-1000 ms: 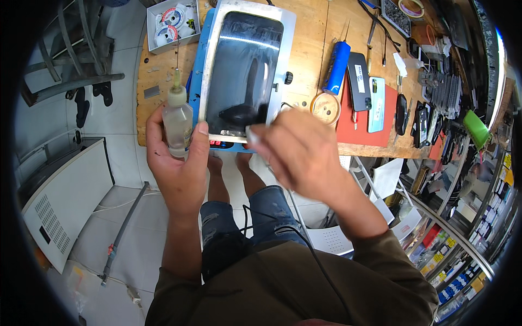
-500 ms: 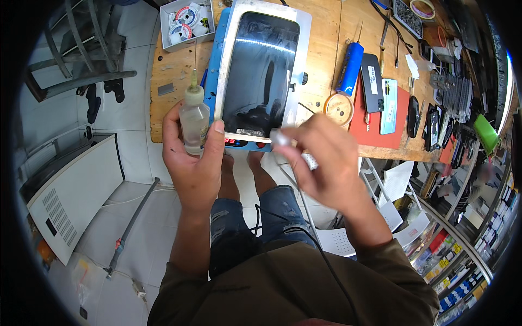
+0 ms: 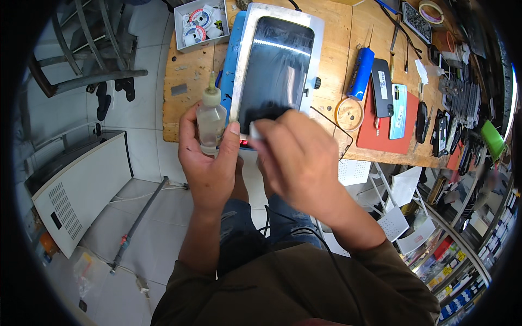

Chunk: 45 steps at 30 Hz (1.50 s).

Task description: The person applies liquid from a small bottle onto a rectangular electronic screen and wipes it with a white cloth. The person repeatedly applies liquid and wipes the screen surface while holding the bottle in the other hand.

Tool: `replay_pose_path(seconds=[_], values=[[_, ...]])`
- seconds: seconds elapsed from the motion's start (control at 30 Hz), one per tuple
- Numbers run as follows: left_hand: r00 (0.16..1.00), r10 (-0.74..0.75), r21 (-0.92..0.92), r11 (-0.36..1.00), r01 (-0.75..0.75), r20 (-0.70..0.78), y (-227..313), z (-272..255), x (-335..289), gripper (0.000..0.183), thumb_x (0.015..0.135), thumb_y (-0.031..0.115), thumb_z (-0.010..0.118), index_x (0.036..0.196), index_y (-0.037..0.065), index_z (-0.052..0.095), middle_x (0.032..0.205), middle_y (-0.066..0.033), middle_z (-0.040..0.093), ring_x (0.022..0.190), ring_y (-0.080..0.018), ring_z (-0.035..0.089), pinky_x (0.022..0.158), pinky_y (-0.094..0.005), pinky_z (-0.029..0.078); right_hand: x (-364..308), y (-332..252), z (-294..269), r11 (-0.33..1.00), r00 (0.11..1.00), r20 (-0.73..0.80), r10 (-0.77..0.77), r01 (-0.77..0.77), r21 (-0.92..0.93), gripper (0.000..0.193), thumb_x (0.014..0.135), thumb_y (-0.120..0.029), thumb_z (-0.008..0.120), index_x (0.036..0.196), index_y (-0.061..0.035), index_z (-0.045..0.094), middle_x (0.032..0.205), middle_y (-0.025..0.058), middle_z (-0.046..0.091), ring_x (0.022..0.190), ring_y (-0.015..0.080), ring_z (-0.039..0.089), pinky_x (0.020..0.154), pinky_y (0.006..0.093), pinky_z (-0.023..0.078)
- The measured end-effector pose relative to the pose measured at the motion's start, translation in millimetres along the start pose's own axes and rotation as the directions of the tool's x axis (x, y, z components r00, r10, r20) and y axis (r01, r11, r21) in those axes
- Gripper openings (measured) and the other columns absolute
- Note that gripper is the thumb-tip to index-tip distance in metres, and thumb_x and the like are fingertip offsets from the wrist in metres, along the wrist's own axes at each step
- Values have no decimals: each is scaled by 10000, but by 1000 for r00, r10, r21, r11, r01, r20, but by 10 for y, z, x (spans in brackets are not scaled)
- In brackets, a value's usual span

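Note:
My left hand (image 3: 209, 171) is wrapped round a clear squeeze bottle (image 3: 211, 122) of liquid, which stands upright with a thin needle tip on top. Pinched in the fingers of my right hand (image 3: 304, 157) is a small white wipe (image 3: 254, 131), at the near left end of a dark phone screen (image 3: 277, 68). The screen lies on a blue machine (image 3: 234, 60) with a pale metal frame (image 3: 316, 49). Smears show on the glass, and my right hand covers its near end. A red lit display peeks out beside the wipe.
Right of the machine lie a blue tube (image 3: 361, 73) with a needle, a round wooden dish (image 3: 349, 115), a black phone (image 3: 383, 87) and a light blue phone (image 3: 398, 111) on a red mat (image 3: 380, 142). A white box (image 3: 213, 42) of spools sits at the back left.
My right hand has moved left with the wipe, from the screen's near right corner to its near left. My left hand still holds the bottle. The whole view has shifted slightly.

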<state>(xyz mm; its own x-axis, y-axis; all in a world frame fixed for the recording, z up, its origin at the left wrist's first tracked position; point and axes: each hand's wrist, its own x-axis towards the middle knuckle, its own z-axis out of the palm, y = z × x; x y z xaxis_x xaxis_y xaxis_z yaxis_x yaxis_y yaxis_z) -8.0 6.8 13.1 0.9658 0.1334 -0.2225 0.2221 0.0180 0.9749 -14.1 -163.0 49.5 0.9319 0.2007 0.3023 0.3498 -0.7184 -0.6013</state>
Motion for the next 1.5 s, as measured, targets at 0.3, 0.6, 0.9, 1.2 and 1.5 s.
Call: replay_pose_path(seconds=[0.3, 0.6, 0.9, 1.2, 1.5], values=[[1000, -18, -22, 1000, 18, 18, -37, -25, -22, 477, 1067, 69, 797, 1484, -22, 583, 1233, -58, 708, 1095, -107, 658, 970, -288, 551, 295, 128, 47, 1000, 1000, -23, -22, 21, -18, 251, 893, -36, 879, 1112, -10, 757, 886, 132, 616, 765, 347, 672, 662, 453, 527], [996, -87, 12, 996, 87, 11, -23, -45, -42, 470, 1059, 67, 794, 1474, -23, 591, 1237, -71, 706, 1117, -119, 666, 984, -296, 553, 253, 25, -30, 1000, 1000, 8, -5, 5, -29, 250, 885, -67, 893, 1093, -25, 761, 883, 123, 622, 743, 341, 662, 650, 456, 525], [997, 6, -11, 1000, -5, 81, 263, -249, -38, 543, 1051, 114, 752, 1512, -43, 512, 1362, -158, 629, 1173, -167, 635, 1053, -360, 539, 15, 237, -504, 934, 951, 47, 306, -309, 182, 223, 989, -14, 815, 1180, 5, 702, 979, 152, 696, 809, 303, 733, 697, 421, 571], [936, 47, 338, 925, -172, 349, 453, -487, 73, 419, 1049, 145, 767, 1370, -56, 587, 1207, -184, 743, 1111, -190, 712, 1037, -371, 567, 261, 412, -345, 973, 960, -173, 221, -204, 109, 301, 977, 63, 777, 1263, -10, 722, 1036, 166, 723, 851, 319, 741, 747, 413, 578], [899, -208, 60, 978, 201, 384, 494, -746, 374, 531, 1066, 180, 715, 1499, -67, 530, 1297, -158, 690, 1116, -143, 661, 915, -316, 572, 15, 61, -48, 844, 810, -237, 536, -506, 177, 320, 1012, 9, 775, 1321, -10, 693, 1001, 165, 718, 800, 303, 758, 717, 384, 602]])
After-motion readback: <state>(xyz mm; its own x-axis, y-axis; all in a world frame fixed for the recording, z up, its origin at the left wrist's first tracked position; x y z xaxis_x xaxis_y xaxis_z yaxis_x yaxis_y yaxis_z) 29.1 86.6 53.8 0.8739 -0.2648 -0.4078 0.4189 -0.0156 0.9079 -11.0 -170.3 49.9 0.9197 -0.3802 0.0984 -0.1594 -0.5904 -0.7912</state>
